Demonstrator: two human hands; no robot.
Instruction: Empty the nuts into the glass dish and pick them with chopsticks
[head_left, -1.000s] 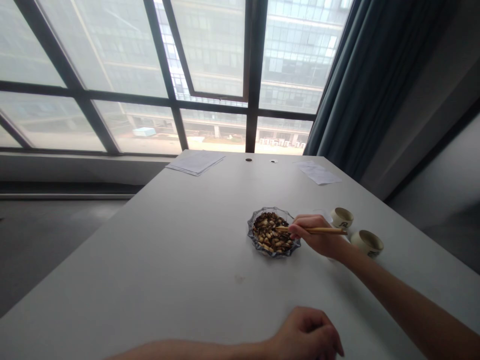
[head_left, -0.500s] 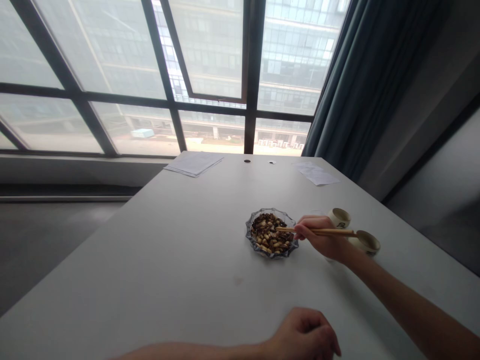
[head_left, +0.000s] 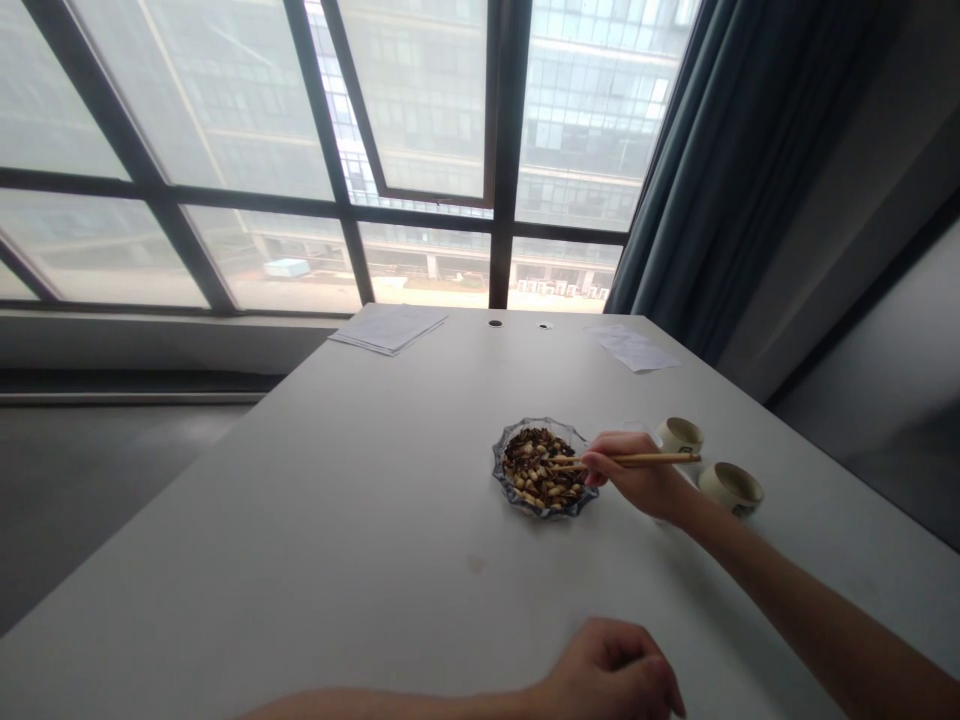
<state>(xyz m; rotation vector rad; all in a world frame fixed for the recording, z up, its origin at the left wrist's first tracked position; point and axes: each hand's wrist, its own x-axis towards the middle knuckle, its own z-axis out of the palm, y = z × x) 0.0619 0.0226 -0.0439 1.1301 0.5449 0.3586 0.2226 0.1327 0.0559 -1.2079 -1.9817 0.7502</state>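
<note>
My right hand [head_left: 634, 470] is closed around a pair of wooden chopsticks [head_left: 656, 458]. Their tips, slightly apart, reach into a scalloped glass bowl [head_left: 504, 488]. A mix of dark striped sunflower seeds and pale nuts [head_left: 541, 470], which look like pistachios or peanuts, fills the bowl. Whether a piece sits between the tips is too small to tell. Near the table's front edge rests my left hand [head_left: 611, 665], its fingers curled in a loose fist with nothing seen in them.
Two small cream cups [head_left: 681, 435] with dark markings stand right of the bowl, beside my right wrist. Something clear and partly hidden lies near them. At the far end of the white table [head_left: 360, 500] are stacked papers [head_left: 390, 328] and loose sheets [head_left: 636, 348].
My right hand has shifted slightly left, and the chopsticks' back ends have come up and left. Their tips look more spread apart. My left hand has stayed nearly still.
</note>
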